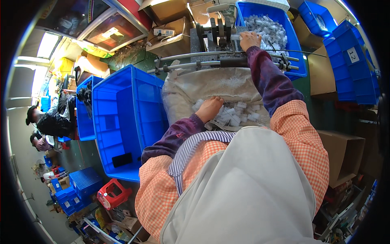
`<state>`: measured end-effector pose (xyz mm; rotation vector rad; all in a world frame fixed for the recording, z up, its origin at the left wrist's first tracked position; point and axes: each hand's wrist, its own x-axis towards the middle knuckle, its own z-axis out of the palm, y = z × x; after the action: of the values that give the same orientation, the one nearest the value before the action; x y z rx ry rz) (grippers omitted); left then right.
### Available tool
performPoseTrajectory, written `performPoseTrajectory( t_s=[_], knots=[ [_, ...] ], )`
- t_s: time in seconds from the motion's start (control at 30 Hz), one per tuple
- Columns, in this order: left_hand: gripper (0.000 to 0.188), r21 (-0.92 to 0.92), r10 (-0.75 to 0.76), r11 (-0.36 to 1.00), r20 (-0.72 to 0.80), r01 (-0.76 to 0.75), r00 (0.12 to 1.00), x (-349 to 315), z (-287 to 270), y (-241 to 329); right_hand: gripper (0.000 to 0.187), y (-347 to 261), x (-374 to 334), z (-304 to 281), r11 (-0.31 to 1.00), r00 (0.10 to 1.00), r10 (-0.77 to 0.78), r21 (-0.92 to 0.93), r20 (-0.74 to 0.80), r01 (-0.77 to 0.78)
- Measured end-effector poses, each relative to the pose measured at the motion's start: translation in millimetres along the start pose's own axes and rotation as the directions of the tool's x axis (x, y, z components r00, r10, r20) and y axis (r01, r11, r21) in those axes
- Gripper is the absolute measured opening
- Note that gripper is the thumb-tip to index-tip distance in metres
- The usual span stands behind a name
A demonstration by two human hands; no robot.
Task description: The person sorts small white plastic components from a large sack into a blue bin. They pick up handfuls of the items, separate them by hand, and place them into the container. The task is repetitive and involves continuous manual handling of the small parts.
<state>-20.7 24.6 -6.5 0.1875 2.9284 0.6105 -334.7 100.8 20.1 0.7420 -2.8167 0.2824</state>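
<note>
Beige cloth (227,83) under clear pieces (233,116), blue bin (151,105) alongside

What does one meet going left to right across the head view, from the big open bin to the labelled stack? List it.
Large open blue plastic bin → bare left hand → bare right hand → stacked blue plastic bins with a white label.

A beige cloth (233,83) is lying toward 1 o'clock, near the view's centre, and is carrying a loose pile of clear parts (233,118) at its 4 o'clock. Beyond its 12 o'clock edge, a grey base (198,44) is supporting a black fixture (221,32). Toward 8 o'clock, the floor (86,157) is carrying a red stool (106,200).
</note>
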Motion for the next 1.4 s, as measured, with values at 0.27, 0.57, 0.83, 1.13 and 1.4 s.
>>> performPoseTrajectory(
  t_s=[0.27, 0.57, 0.83, 1.13, 1.4],
  knots=[
    [0.039, 0.008, 0.05, 0.999, -0.167, -0.05, 0.985, 7.8, -34.4, 10.6, 0.031, -12.1, -18.6, -4.0, 0.999, 0.999, 0.043, 0.03, 0.015, -0.043],
    [0.028, -0.139, -0.009, 0.989, -0.354, -0.043, 0.935, 17.5, -59.3, 22.6, 0.026, -66.9, -22.0, -2.9, 0.998, 0.998, -0.055, -0.007, -0.022, 0.055],
    [0.021, -0.621, -0.31, 0.783, -0.432, -0.03, 0.847, 18.3, -71.2, 13.9, 0.023, -15.4, -18.2, -1.3, 1.0, 0.999, -0.028, -0.011, -0.03, 0.028],
    [0.02, -0.852, -0.393, 0.514, -0.339, -0.101, 0.855, 35.7, -79.3, 24.9, 0.025, 42.9, 19.8, -34.5, 0.981, 0.988, 0.124, -0.16, 0.094, -0.108],
    [0.017, -0.869, -0.426, 0.462, -0.391, -0.175, 0.816, 56.6, -81.8, 29.3, 0.027, 28.8, -55.6, -85.1, 0.886, 0.954, -0.237, 0.443, 0.182, 0.135]
  ],
)
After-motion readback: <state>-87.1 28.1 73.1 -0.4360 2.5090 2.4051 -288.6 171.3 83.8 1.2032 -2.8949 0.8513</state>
